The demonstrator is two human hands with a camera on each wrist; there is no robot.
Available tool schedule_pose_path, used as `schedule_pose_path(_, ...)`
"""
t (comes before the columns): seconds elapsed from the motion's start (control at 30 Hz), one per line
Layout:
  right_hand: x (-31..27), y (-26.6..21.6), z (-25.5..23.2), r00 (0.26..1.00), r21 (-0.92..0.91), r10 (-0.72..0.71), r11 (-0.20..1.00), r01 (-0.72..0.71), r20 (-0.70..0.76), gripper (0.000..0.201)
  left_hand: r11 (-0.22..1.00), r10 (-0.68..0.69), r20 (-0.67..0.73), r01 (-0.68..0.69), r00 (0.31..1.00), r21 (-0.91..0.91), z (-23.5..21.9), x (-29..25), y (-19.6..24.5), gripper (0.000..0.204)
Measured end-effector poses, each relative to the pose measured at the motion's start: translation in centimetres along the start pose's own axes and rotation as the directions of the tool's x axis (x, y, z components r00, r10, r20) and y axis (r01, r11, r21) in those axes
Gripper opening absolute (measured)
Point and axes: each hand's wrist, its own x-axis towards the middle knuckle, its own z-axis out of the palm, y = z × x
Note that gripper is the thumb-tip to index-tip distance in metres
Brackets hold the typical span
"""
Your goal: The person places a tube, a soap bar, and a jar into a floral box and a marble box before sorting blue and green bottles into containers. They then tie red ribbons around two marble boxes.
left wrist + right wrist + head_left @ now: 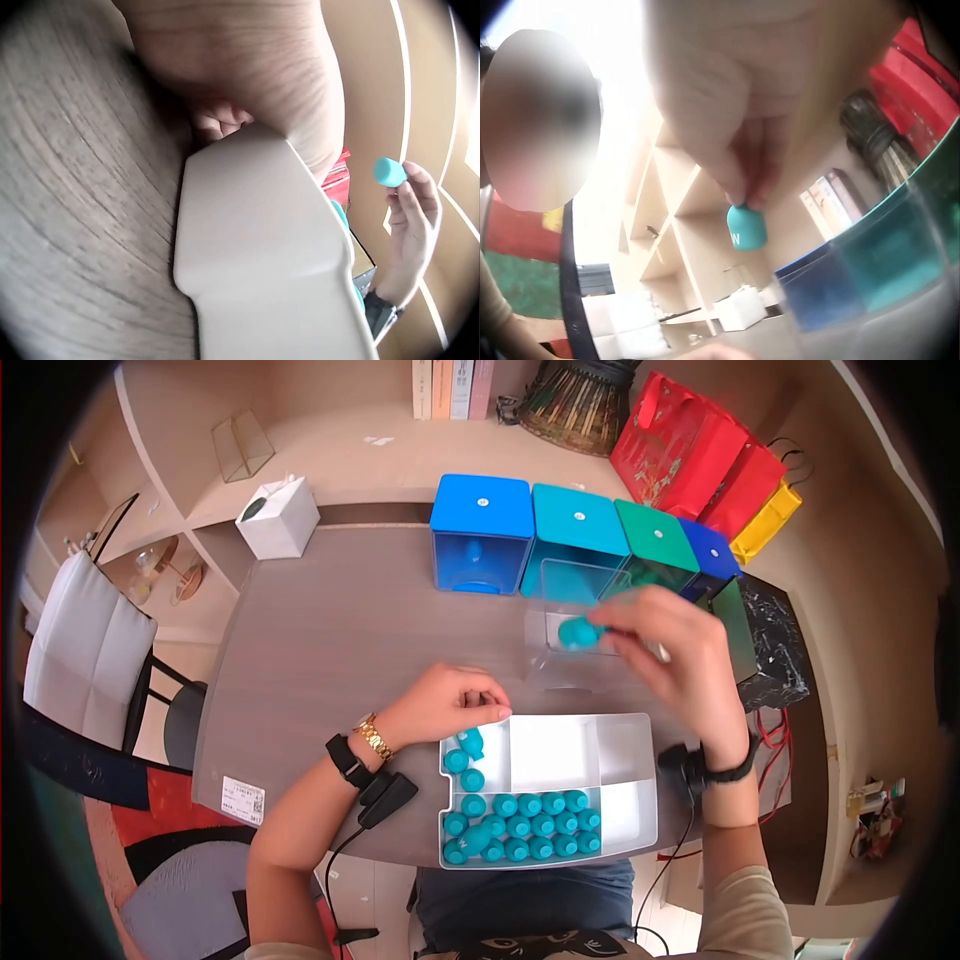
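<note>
My right hand (675, 645) pinches a small rounded teal piece (578, 633) by one end, over a clear open-topped bin (560, 676) in front of the teal box. A white letter W shows on this teal piece (747, 228) in the right wrist view. At the far left corner of a white divided tray (628, 745), my left hand (445, 702) grips the rim, its fingers curled outside the wall. Many similar teal pieces (517, 826) fill the tray's near compartment in rows, and several more (457, 761) lie in the far left one.
Behind the bin stand a blue box (482, 510), a teal box (580, 525), a green box (655, 535) and a dark blue box (712, 550). A white tissue box (278, 518) sits at the table's back left. Red bags (675, 450) stand at the back right. Cables trail from both wrists.
</note>
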Motion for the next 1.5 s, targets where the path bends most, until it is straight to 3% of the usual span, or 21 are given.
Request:
schedule_pose_path(0.03,0.7,1.1,0.2,0.999,-0.025,0.042,0.999,-0.042,-0.009,0.02,1.0,0.008,-0.005,-0.008,1.0,-0.007,0.0,0.0,-0.1,0.018)
schedule_pose_path(0.13,2.9,4.4,1.7,0.987,-0.084,0.079,0.994,-0.067,0.143,0.017,1.0,-0.012,-0.019,0.011,1.0,-0.014,0.1,0.1,-0.2,0.018)
schedule_pose_path(0.23,3.6,7.4,4.3,0.967,-0.104,-0.003,0.994,0.03,0.254,0.018,0.999,-0.013,-0.03,0.011,0.999,-0.041,0.3,0.1,-0.4,0.018)
schedule_pose_path(0.33,4.2,8.6,6.1,0.929,-0.091,0.036,0.996,-0.003,0.368,0.019,1.0,-0.008,-0.007,0.008,1.0,-0.027,0.2,0.1,-0.5,0.019)
schedule_pose_path(0.73,3.9,9.9,7.9,0.877,-0.054,0.112,0.994,-0.098,0.468,0.025,1.0,0.015,-0.015,-0.016,1.0,-0.019,0.3,0.1,-0.9,0.019)
schedule_pose_path(0.83,3.6,8.8,6.7,0.919,-0.022,0.073,0.997,-0.069,0.387,0.026,1.0,0.009,-0.016,-0.009,1.0,0.002,0.3,0.1,-1.0,0.021)
schedule_pose_path(0.87,3.5,9.0,6.3,0.941,-0.07,0.001,0.997,0.024,0.338,0.027,1.0,0.005,-0.01,-0.005,1.0,-0.007,0.4,0.0,-0.8,0.022)
schedule_pose_path(0.9,3.5,7.9,5.6,0.968,-0.129,0.027,0.992,0.005,0.25,0.025,1.0,-0.005,-0.009,0.005,1.0,-0.019,0.3,0.0,-0.5,0.023)
schedule_pose_path(0.97,3.6,2.9,3.8,0.996,-0.074,0.028,0.997,-0.022,0.079,0.018,0.999,-0.012,-0.007,0.011,1.0,-0.04,0.2,0.0,-0.5,0.024)
schedule_pose_path(1.0,3.4,0.4,3.0,0.997,-0.05,0.037,0.998,-0.034,0.067,0.015,0.999,-0.002,0.002,0.002,1.0,-0.044,0.0,0.1,-0.8,0.025)
schedule_pose_path(1.07,2.3,-2.6,2.7,0.98,-0.021,-0.115,0.993,0.12,0.16,0.019,0.997,0.013,0.0,-0.012,1.0,-0.071,0.0,0.2,-1.3,0.026)
schedule_pose_path(1.13,0.9,-3.8,4.0,0.886,-0.012,-0.256,0.959,0.282,0.387,0.022,0.993,0.025,-0.015,-0.027,1.0,-0.112,0.0,0.4,-1.9,0.026)
schedule_pose_path(1.2,0.1,-3.9,6.2,0.78,0.122,-0.401,0.911,0.393,0.481,0.022,0.974,-0.018,0.018,0.021,1.0,-0.226,-0.2,0.3,-1.6,0.022)
schedule_pose_path(1.27,-0.6,-3.2,8.2,0.721,0.085,-0.409,0.894,0.441,0.56,0.026,0.928,-0.049,0.028,0.056,0.998,-0.37,-0.2,0.4,-1.8,0.019)
schedule_pose_path(1.33,-0.8,-2.9,9.5,0.685,-0.01,-0.384,0.869,0.495,0.619,0.031,0.937,-0.075,0.02,0.077,0.997,-0.342,-0.4,0.3,-1.6,0.018)
schedule_pose_path(1.43,-1.3,-2.6,11.5,0.731,-0.044,-0.394,0.865,0.5,0.558,0.026,0.957,-0.049,-0.001,0.046,0.999,-0.285,-0.3,0.4,-2.1,0.019)
schedule_pose_path(1.5,-1.2,-3.2,11.9,0.708,-0.121,-0.419,0.809,0.576,0.569,0.023,0.965,-0.032,-0.005,0.029,0.999,-0.261,-0.3,0.5,-2.2,0.019)
